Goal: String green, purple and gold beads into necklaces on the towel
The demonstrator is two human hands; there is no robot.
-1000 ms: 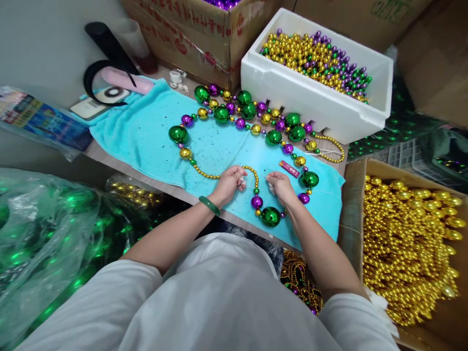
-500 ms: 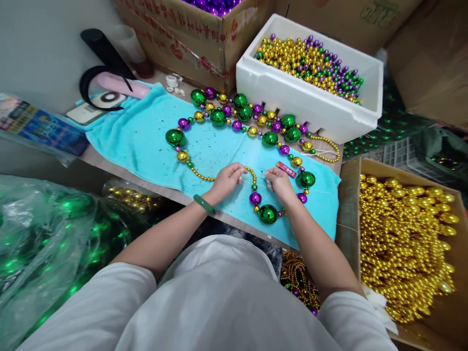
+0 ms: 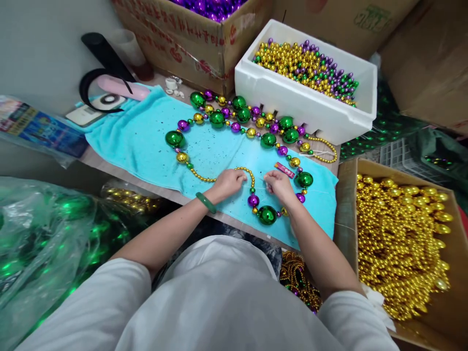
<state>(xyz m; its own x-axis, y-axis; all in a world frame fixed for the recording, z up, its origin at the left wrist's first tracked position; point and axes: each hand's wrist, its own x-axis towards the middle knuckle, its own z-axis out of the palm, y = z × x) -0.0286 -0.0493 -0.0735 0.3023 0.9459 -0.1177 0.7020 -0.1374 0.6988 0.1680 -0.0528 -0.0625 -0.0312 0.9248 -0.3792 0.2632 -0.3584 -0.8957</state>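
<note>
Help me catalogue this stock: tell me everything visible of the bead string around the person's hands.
The bead string looks like shiny, metallic-coated plastic. Large green, purple and gold balls are spaced by smaller beads. It lies in a loose curve on the turquoise towel, its far side near the white foam box. The left hand hides part of its gold small-bead run; whether it grips is unclear. The right hand and wrist cover another part.

Wood-toned table (image 3: 93, 158), turquoise towel (image 3: 135, 141) spread over it, beaded strand (image 3: 175, 139) atop, foam box (image 3: 285, 100)
</note>
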